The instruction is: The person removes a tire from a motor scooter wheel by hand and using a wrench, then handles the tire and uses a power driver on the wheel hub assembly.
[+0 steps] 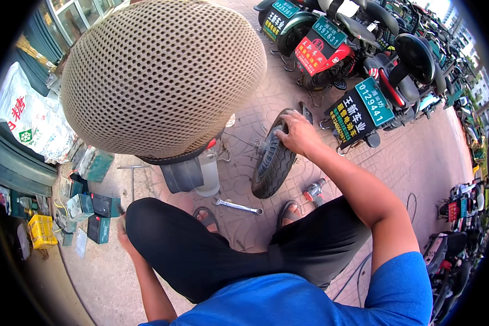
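My right hand (299,133) is closed over the upper edge of a small scooter wheel (274,173) with a black tyre, which stands tilted on the paving. My left hand (126,239) is beside my left knee, which hides most of its fingers; I cannot tell what it holds, if anything. Just ahead of me is a scooter seat (163,76) in a beige mesh cover, with a dark mudguard (182,175) below it. A combination spanner (238,206) lies between my feet. By my right foot is a red and silver air tool (315,190).
A translucent container (207,174) stands beside the mudguard. A T-shaped bar (133,176) lies to the left, near several dark battery-like boxes (98,209) and a yellow box (42,231). A white sack (35,119) leans farther left. Parked scooters (402,81) line the right; a hose (358,271) trails there.
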Demonstrator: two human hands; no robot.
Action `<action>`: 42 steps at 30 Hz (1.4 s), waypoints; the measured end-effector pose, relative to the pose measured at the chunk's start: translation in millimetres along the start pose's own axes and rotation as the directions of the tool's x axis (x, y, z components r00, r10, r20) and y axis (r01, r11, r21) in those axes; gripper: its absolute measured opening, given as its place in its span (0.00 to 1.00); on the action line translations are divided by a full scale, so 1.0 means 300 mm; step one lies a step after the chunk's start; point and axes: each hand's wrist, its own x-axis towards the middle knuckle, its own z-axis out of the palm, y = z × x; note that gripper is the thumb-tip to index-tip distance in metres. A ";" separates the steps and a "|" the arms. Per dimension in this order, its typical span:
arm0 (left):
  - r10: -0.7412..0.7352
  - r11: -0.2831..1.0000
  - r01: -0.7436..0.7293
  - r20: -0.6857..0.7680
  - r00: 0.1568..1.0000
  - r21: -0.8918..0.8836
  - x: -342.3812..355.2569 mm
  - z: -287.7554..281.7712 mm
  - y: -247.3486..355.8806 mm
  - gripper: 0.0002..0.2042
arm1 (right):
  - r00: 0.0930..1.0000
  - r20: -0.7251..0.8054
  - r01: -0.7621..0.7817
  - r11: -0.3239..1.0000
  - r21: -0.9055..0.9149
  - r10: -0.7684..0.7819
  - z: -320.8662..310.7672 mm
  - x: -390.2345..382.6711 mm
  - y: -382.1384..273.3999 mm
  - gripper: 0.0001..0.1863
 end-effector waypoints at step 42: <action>0.032 0.943 0.133 0.479 0.877 -0.305 -0.209 1.310 0.810 0.22 | 0.894 0.261 -0.362 0.243 0.900 0.364 -0.191 -0.042 0.065 0.13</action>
